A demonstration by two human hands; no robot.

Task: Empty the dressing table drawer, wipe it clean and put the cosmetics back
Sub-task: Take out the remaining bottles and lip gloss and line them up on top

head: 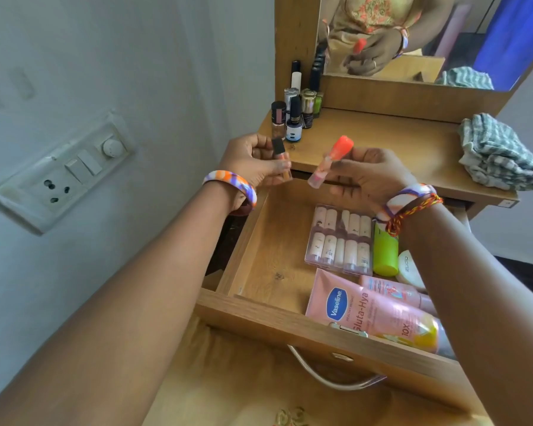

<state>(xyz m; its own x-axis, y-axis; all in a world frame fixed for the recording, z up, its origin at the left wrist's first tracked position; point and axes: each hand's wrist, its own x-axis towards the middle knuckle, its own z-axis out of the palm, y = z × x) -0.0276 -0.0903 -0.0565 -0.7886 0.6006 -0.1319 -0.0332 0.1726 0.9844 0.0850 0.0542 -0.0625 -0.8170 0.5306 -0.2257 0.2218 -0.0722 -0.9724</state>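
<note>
The wooden drawer point(259, 256) is pulled out below the dressing table top point(382, 142). Its right half holds a clear pack of small bottles point(340, 239), a green tube point(383, 250), a white jar point(410, 269) and a pink Vaseline tube point(379, 315) over another pink tube point(394, 289). My left hand point(253, 162) pinches a small black-capped tube point(66, 158) above the drawer's back edge. My right hand point(370, 176) holds a pink tube with an orange-red cap point(330, 162), tilted, beside it.
Several nail polish bottles point(296, 115) stand at the table top's back left corner. A folded green checked cloth point(499, 155) lies on the right of the top. A mirror point(413, 35) stands behind. A wall switch plate point(65, 170) is at the left.
</note>
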